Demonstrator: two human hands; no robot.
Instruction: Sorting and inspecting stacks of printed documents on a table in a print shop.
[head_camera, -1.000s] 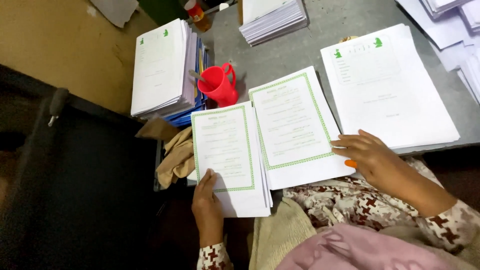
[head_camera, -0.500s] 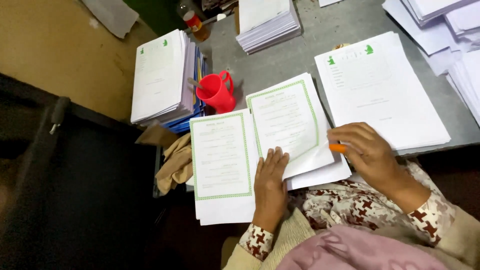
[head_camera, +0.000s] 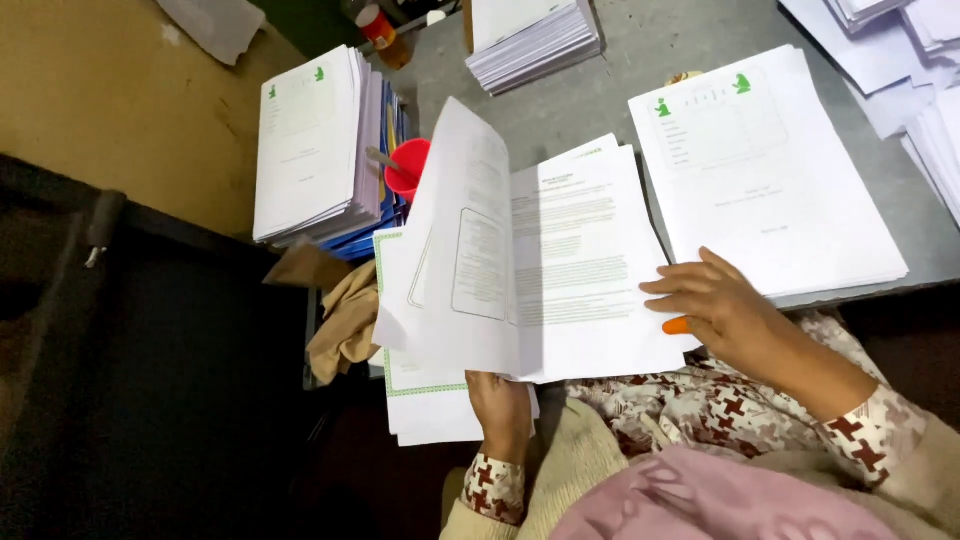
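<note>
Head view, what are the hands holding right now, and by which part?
The left hand lifts a printed sheet by its bottom edge. The right hand rests flat on the page stack, an orange object beneath it.
</note>
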